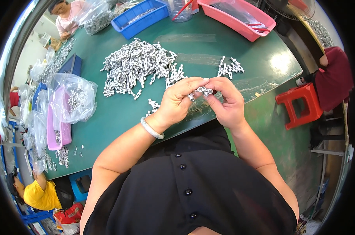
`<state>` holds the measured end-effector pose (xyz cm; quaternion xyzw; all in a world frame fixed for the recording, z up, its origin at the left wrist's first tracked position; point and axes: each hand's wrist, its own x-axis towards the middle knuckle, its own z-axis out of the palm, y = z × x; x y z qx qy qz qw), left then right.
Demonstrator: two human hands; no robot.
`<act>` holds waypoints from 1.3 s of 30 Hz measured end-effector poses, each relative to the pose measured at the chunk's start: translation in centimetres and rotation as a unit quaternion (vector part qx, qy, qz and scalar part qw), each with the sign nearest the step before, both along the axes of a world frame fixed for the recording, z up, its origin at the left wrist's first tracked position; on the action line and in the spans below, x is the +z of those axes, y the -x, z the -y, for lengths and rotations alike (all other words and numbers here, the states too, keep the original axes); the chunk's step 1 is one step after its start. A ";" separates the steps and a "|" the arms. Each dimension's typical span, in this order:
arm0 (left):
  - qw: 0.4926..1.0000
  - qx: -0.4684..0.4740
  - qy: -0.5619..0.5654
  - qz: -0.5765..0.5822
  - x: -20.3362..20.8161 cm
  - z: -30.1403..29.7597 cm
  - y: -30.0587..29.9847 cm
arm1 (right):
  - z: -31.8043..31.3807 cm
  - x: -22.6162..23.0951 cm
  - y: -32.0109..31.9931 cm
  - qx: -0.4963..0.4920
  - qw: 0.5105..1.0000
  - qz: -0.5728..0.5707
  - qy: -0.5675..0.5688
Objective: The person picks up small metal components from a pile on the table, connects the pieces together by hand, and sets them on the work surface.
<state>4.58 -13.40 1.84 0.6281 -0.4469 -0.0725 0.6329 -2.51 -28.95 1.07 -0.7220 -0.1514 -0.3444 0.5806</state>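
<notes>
Small metal parts [206, 92] were pinched by the left hand [177, 101] and right hand [228, 105] over the table [263, 55], ends turned upward, presumably for visibility; the pile [136, 64] was heaped beyond, apparently for easy reach.

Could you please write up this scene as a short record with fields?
Left hand: grips small silvery parts together with the right hand
Right hand: thumb and fingers pinch the same cluster
Worn: pale bangle on the left wrist
Surface: green table
Large heap: similar silvery parts, beyond the left hand
Small group: silvery parts, beyond the right hand
Far-edge containers: blue bin, pink bin
Left side: purple bin, clear bag partly over it
Floor, right: red stool
</notes>
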 end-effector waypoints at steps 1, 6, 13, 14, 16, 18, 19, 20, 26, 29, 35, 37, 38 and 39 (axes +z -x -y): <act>1.000 0.003 0.002 -0.001 -0.1 -0.3 0.0 | -0.3 0.1 0.0 -0.002 1.000 -0.008 0.008; 1.000 -0.007 0.020 -0.023 -0.7 -1.3 -0.1 | -1.1 0.5 -0.1 -0.006 0.999 -0.025 0.042; 0.979 0.118 -0.150 0.071 -0.6 1.0 -2.0 | 1.4 0.0 -0.8 -0.074 0.997 -0.025 -0.005; 0.967 0.131 -0.195 0.095 -0.7 2.1 -2.4 | 2.0 -0.2 -0.7 -0.085 0.995 -0.035 -0.028; 0.949 0.133 -0.264 0.109 -1.1 4.7 -3.3 | 3.1 -0.5 -0.4 -0.103 0.992 -0.045 -0.052; 0.946 0.118 -0.283 0.109 -1.5 6.9 -3.9 | 3.8 -0.6 -0.1 -0.093 0.982 -0.081 -0.141; 0.941 0.101 -0.303 0.109 -1.5 7.9 -4.1 | 4.1 -0.8 0.0 -0.101 0.982 -0.080 -0.141; 0.941 0.083 -0.312 0.097 -1.4 8.5 -4.2 | 4.4 -1.0 0.1 -0.089 0.976 -0.084 -0.179; 0.965 0.076 -0.220 0.122 -1.1 8.1 -3.5 | 5.3 -1.5 0.6 -0.085 0.986 -0.057 -0.129; 0.978 -0.014 -0.181 0.099 0.4 6.3 -2.4 | 4.8 -0.9 0.5 -0.051 0.994 -0.028 -0.088; 0.959 -0.014 -0.096 0.266 2.0 3.3 -0.7 | 3.2 -0.8 0.1 0.020 0.999 0.016 -0.042; 0.953 -0.016 -0.088 0.289 2.2 2.6 -0.6 | 2.7 -0.5 0.1 0.040 0.998 0.032 -0.033; 0.951 -0.014 -0.101 0.293 2.3 2.3 -0.5 | 2.4 -0.5 0.1 0.036 0.998 0.032 -0.035; 0.948 -0.012 -0.113 0.298 2.4 1.9 -0.4 | 2.3 -0.4 -0.1 0.040 0.998 0.030 -0.033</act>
